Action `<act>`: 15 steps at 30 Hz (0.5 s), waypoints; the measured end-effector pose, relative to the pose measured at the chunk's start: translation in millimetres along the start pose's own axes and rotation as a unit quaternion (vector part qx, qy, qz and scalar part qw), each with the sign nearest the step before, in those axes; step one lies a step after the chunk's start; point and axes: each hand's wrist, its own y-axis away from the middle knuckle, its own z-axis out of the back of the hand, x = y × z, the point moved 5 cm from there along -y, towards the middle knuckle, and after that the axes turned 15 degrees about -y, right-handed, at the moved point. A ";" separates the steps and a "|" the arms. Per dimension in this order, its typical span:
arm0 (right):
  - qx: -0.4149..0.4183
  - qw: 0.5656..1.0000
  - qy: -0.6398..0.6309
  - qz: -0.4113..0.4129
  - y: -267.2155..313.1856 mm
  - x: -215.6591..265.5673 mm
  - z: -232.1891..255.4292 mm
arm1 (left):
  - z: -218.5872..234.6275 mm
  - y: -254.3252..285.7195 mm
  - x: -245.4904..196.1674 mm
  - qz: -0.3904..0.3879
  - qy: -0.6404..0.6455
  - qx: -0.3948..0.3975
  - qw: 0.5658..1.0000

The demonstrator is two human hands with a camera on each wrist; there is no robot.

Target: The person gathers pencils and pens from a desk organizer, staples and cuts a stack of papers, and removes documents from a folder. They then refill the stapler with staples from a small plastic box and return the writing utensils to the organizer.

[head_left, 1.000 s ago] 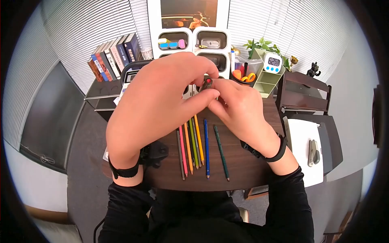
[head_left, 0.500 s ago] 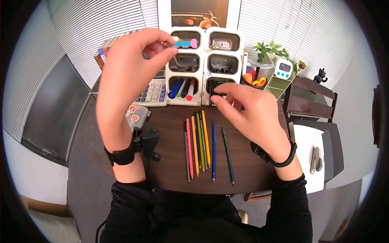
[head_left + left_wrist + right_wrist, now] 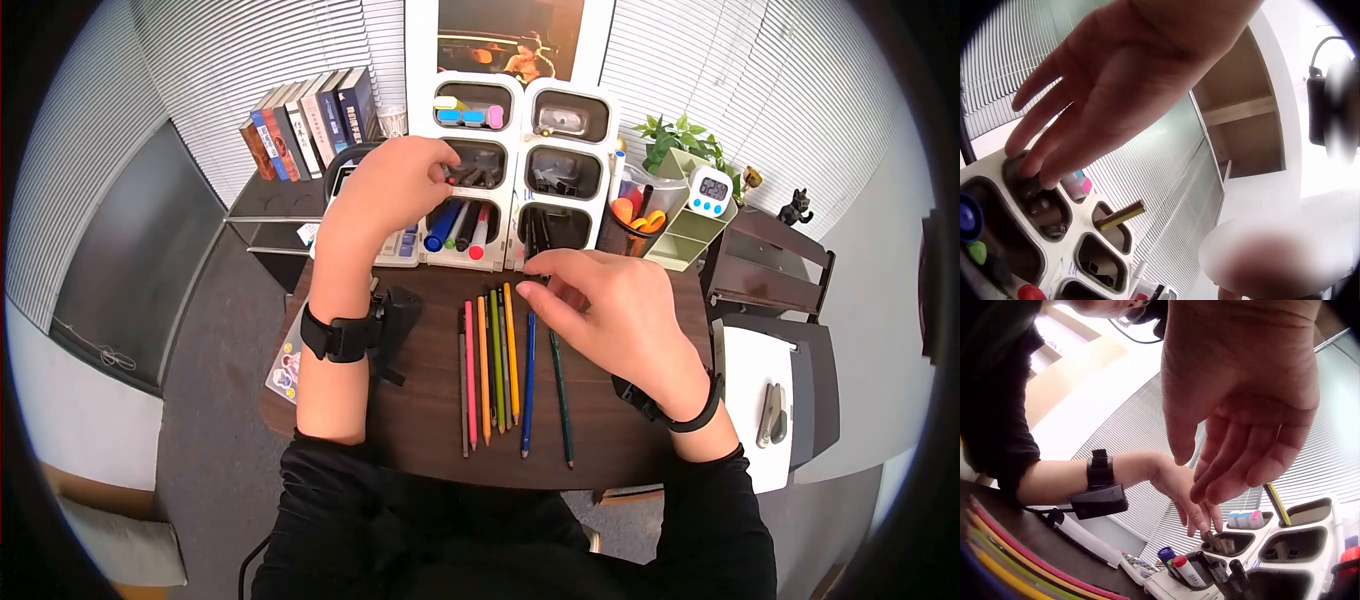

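At the middle-left compartment of a white desk organizer [image 3: 517, 185], my left hand [image 3: 385, 190] pinches a small dark item [image 3: 452, 181] with a red end. Its fingertips dip into that opening, where other dark pieces [image 3: 1046, 215] lie; the fingers partly hide the item. My right hand [image 3: 630, 305] hovers above the table, in front of the lower-right compartment, with loosely curved fingers and nothing in them. Below the hands, several colored pencils [image 3: 498, 365] lie side by side on the brown table [image 3: 420, 430]. A blue pencil [image 3: 528, 390] and a dark green pencil [image 3: 562, 400] lie to their right.
Thick markers [image 3: 440, 232] and black pens [image 3: 535, 230] fill the bottom compartments. Highlighters [image 3: 470, 116] lie at the top left. A pen cup [image 3: 628, 238] with orange-handled scissors and a green stand with a timer [image 3: 709, 190] are right of the organizer. A calculator sits left.
My left hand swung away from my right hand, out to the left, then lowered to the middle-left compartment with the dark item. My right hand let go of the item and drew back toward the pencils.
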 end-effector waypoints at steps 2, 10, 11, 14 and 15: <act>0.011 1.000 -0.004 -0.002 -0.3 -0.8 -2.1 | 0.9 1.9 7.8 0.006 -0.007 -0.010 1.000; 0.193 0.977 0.094 0.006 14.8 -27.5 -23.4 | -6.8 -3.1 8.0 0.021 -0.024 0.050 0.998; 0.220 0.972 0.077 -0.018 17.0 -33.6 -27.1 | -9.6 -4.6 5.0 0.018 -0.034 0.056 0.998; 0.278 0.956 0.071 -0.068 25.5 -56.1 -39.9 | -16.8 -9.0 -0.1 -0.025 -0.008 0.056 0.998; 0.279 0.955 0.073 -0.071 25.7 -56.4 -40.4 | -16.4 -8.5 -1.3 -0.037 -0.011 0.044 0.998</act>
